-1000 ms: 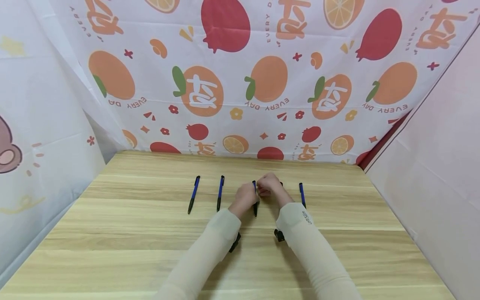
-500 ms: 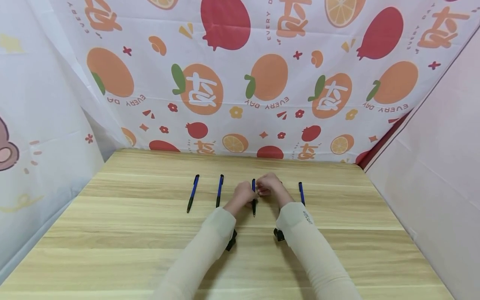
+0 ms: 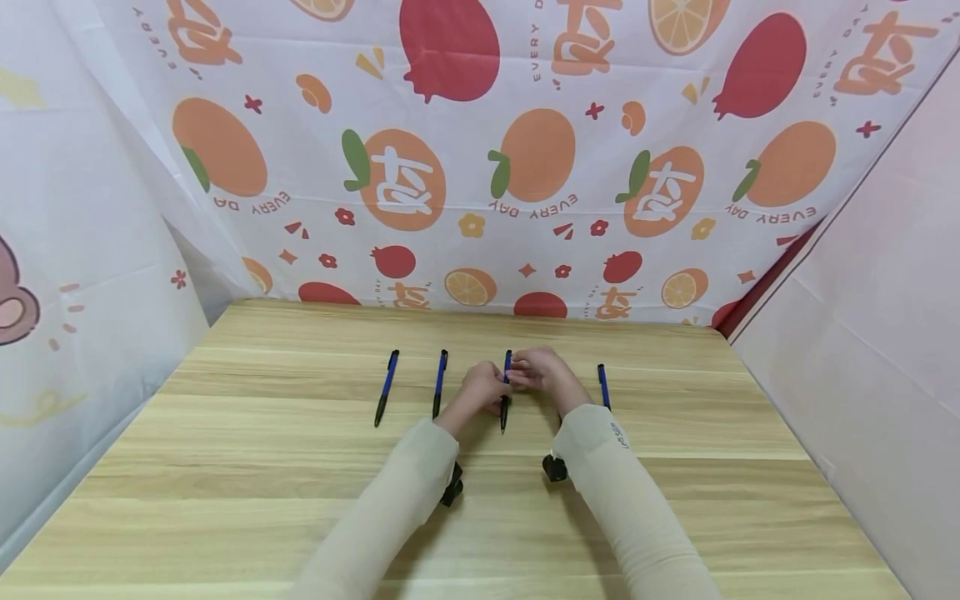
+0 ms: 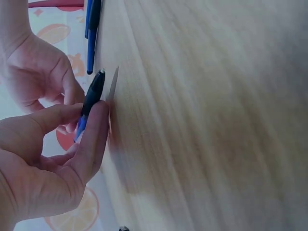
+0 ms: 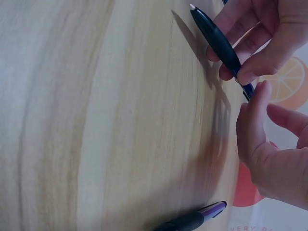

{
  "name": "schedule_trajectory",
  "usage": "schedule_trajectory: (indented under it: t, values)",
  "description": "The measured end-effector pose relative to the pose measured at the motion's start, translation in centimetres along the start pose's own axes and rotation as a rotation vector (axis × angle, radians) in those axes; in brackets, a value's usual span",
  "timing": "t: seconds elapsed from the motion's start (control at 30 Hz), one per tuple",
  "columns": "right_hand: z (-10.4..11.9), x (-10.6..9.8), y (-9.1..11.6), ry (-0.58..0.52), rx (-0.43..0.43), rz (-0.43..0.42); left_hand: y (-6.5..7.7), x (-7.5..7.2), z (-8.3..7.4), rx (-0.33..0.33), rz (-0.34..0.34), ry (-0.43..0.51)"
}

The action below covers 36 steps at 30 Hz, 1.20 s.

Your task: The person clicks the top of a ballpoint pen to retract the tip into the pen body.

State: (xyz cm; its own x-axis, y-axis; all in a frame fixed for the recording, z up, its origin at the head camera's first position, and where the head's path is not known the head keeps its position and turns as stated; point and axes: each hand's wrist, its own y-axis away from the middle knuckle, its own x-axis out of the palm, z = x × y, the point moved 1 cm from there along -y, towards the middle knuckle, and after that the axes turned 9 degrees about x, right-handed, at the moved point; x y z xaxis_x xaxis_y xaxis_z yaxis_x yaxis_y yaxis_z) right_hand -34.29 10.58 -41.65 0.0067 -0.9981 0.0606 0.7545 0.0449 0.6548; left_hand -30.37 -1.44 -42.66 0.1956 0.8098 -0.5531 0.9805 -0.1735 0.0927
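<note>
My left hand (image 3: 483, 387) pinches a blue pen with a black grip (image 4: 91, 96) between thumb and fingers, near where black meets blue. The pen is lifted a little off the table, tip toward me, its shadow beside it. My right hand (image 3: 543, 371) is at the pen's blue end; in the right wrist view its fingers (image 5: 250, 130) are fairly straight at that end, with the thumb apart. Whether they touch the pen is unclear. Two similar pens lie to the left, one pen (image 3: 387, 387) outermost and another pen (image 3: 440, 379) closer.
To the right lies another blue pen (image 3: 603, 386), partly behind the right sleeve. A further pen (image 5: 192, 219) shows near the right hand in the right wrist view. The wooden table (image 3: 262, 467) ends at a fruit-printed cloth (image 3: 465, 167).
The middle pen has risen slightly and tilted, now in the left hand's pinch. The left hand's wrist has swung left; the right hand's fingers have extended toward the pen's end.
</note>
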Motion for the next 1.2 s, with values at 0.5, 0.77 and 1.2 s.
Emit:
schedule_trajectory:
  t: [0.5, 0.77, 1.2]
  values:
    - [-0.4, 0.2, -0.8, -0.159, 0.023, 0.128, 0.5, -0.9, -0.2, 0.042, -0.025, 0.033]
    - [-0.6, 0.7, -1.2, -0.184, 0.050, 0.126, 0.6, -1.2, 0.0, 0.043, -0.045, -0.026]
    - [-0.4, 1.2, -1.7, -0.148, 0.080, 0.133, -0.3, -0.9, 1.2, -0.058, -0.022, 0.192]
